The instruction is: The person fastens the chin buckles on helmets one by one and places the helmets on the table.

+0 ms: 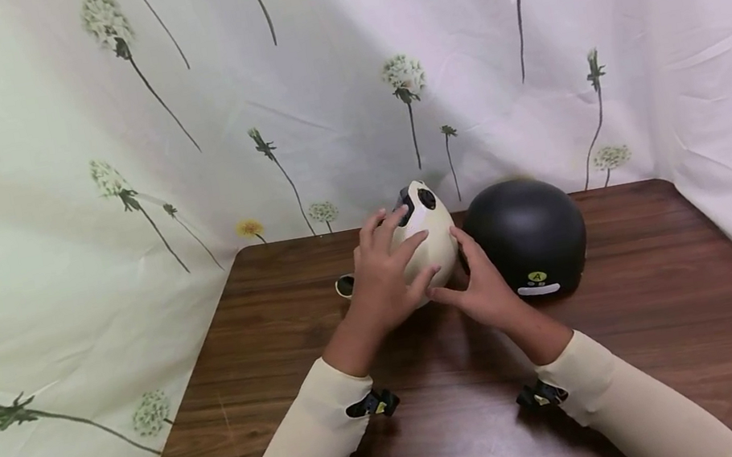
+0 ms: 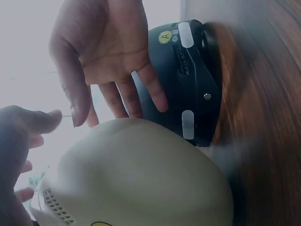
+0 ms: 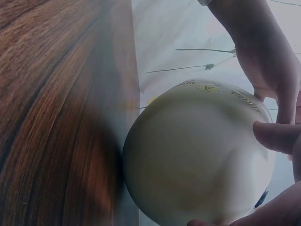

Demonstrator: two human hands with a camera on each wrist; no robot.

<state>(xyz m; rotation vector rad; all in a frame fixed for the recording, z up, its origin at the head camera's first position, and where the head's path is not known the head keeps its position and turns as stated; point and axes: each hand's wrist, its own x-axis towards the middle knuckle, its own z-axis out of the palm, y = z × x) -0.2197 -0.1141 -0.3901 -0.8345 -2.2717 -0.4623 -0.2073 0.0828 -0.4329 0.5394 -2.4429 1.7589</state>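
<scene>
A cream helmet (image 1: 440, 241) sits between my hands near the table's back edge, a dark visor piece (image 1: 407, 203) and a round black knob (image 1: 428, 199) on its upper part. My left hand (image 1: 382, 279) lies over its left side with fingers spread. At its right side is my right hand (image 1: 488, 293), fingers extended and thumb apart, fingertips right at the shell. The left wrist view shows the right palm (image 2: 108, 47) facing the shell. Smooth shell (image 3: 188, 160) with rows of vent holes fills much of the right wrist view.
A black helmet (image 1: 528, 232) with a yellow A badge stands just right of the cream one. A small oval piece with a dark middle (image 1: 345, 287) shows left of my left hand. Behind the wooden table (image 1: 656, 291) hangs a flower-printed cloth (image 1: 334, 128).
</scene>
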